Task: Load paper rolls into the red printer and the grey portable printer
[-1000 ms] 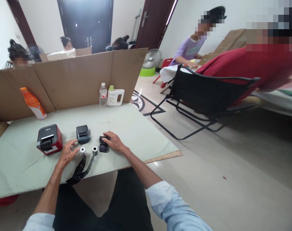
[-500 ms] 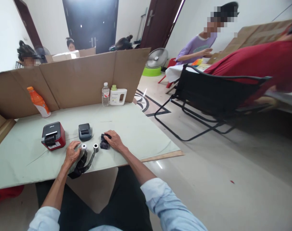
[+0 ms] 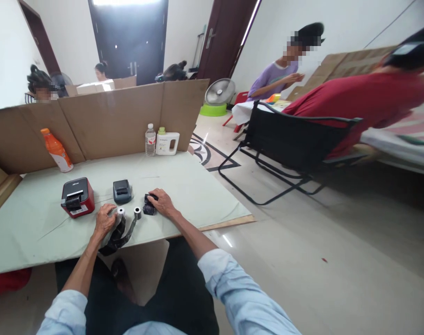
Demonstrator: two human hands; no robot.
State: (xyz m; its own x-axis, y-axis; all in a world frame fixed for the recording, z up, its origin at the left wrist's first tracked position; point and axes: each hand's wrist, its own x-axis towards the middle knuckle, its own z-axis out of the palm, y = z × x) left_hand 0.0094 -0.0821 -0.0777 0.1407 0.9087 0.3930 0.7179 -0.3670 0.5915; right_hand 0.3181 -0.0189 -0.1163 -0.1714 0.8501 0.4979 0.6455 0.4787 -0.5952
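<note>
My left hand [image 3: 105,218] rests on the table just left of a small white paper roll [image 3: 121,212], its fingers curved and apart with nothing visible in them. A second small roll with a dark core [image 3: 137,213] stands beside it. Dark glossy strips [image 3: 118,241] trail from the rolls over the table's near edge. Closed over the top of a crumpled black piece [image 3: 149,209], my right hand [image 3: 160,202] partly covers it. Behind the rolls sits a small dark grey printer [image 3: 122,191]; a larger red and black printer [image 3: 77,197] stands to the left.
Along the table's [image 3: 198,186] back runs a cardboard screen [image 3: 110,114]. An orange bottle [image 3: 57,150], a clear water bottle [image 3: 150,140] and a white jug [image 3: 168,143] stand before it. A black folding chair [image 3: 285,135] and people are at the right.
My view has shifted slightly, so the scene sits a little differently. Both hands keep their places by the roll and the black piece. The person in red at the right has moved.
</note>
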